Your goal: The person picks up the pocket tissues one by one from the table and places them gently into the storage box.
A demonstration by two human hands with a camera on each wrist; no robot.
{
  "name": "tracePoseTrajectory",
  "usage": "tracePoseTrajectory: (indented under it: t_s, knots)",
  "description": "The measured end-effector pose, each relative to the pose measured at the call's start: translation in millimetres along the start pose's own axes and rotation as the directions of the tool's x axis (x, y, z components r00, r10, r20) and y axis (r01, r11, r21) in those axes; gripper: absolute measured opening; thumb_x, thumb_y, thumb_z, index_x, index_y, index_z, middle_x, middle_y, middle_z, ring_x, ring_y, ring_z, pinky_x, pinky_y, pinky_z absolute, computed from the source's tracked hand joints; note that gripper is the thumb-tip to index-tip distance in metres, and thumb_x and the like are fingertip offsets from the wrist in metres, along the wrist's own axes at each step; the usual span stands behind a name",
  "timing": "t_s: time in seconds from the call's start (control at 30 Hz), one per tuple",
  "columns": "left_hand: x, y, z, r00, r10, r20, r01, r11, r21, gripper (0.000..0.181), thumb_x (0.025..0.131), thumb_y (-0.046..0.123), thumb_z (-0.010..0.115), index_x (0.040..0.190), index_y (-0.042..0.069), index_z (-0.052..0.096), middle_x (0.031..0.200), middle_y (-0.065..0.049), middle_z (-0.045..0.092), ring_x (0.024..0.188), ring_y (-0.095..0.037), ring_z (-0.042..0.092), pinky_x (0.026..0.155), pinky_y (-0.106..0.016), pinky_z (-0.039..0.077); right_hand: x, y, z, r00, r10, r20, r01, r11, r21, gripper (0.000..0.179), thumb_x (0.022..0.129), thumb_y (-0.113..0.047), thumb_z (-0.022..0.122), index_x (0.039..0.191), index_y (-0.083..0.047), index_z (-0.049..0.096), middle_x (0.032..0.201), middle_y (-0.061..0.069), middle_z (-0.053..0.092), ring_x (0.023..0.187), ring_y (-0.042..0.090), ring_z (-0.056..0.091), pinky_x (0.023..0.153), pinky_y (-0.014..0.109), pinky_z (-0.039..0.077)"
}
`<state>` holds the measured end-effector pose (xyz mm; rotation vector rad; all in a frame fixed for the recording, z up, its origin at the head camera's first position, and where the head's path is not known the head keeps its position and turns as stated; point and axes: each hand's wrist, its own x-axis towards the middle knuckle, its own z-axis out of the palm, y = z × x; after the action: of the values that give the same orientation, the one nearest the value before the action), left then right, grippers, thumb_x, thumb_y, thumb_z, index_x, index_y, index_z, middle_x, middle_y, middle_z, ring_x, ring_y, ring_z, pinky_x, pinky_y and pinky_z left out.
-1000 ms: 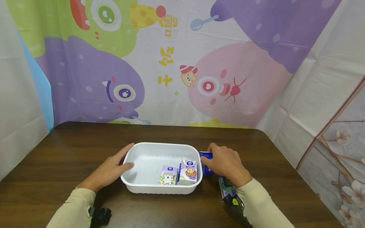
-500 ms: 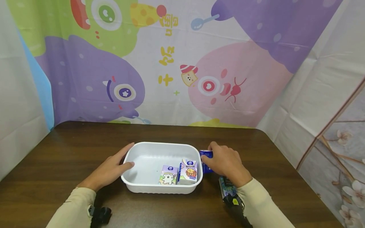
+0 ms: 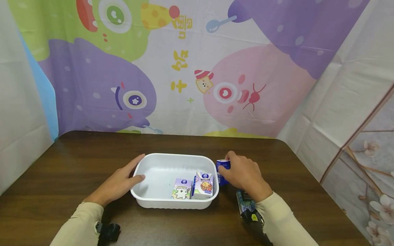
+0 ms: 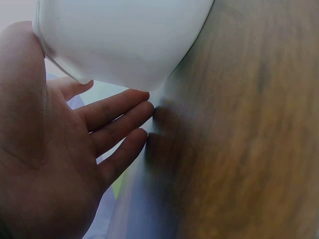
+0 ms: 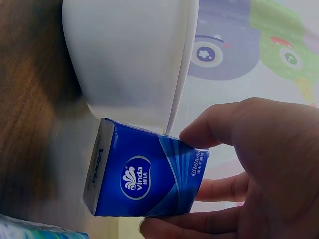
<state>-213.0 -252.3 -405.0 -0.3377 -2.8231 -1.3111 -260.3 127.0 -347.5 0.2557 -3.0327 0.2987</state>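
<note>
My right hand (image 3: 243, 172) pinches a blue Vinda tissue pack (image 5: 134, 172) by its upper end, just outside the right end of a white plastic basin (image 3: 154, 203). In the right wrist view the thumb lies on one side and the fingers on the other, and the pack stands on end, slightly tilted. My left hand (image 3: 118, 182) holds the basin's left end, thumb over the rim and fingers along the outer wall. Inside the basin, toward the near right, are a tissue pack with a white dog (image 3: 181, 190) and a purple-and-white pack (image 3: 203, 186).
A pack with a blue-green pattern (image 3: 244, 202) lies on the brown wooden table (image 3: 184, 230), partly hidden under the right wrist. Behind the table hangs a cartoon-printed cloth (image 3: 172, 112). A white sheet with blossoms (image 3: 363, 160) hangs on the right.
The right hand has risen slightly with the blue tissue pack, which now stands more upright beside the basin. The left hand and basin stay in place.
</note>
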Motion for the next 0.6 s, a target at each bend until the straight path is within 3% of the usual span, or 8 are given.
tracePoseTrajectory:
  t_s: [0.6]
  knots:
    - [0.2, -0.3, 0.0, 1.0, -0.002, 0.008, 0.002, 1.0, -0.014, 0.072, 0.1, 0.034, 0.06, 0.161, 0.018, 0.025, 0.156, -0.021, 0.036, 0.137, -0.044, 0.04, 0.103, -0.066, 0.035, -1.2, -0.7, -1.5, 0.999, 0.007, -0.039, -0.006, 0.999, 0.039, 0.047, 0.089, -0.045, 0.064, 0.123, -0.013, 0.06, 0.103, 0.009, 0.07, 0.08, 0.024, 0.064, 0.072, 0.046, 0.055]
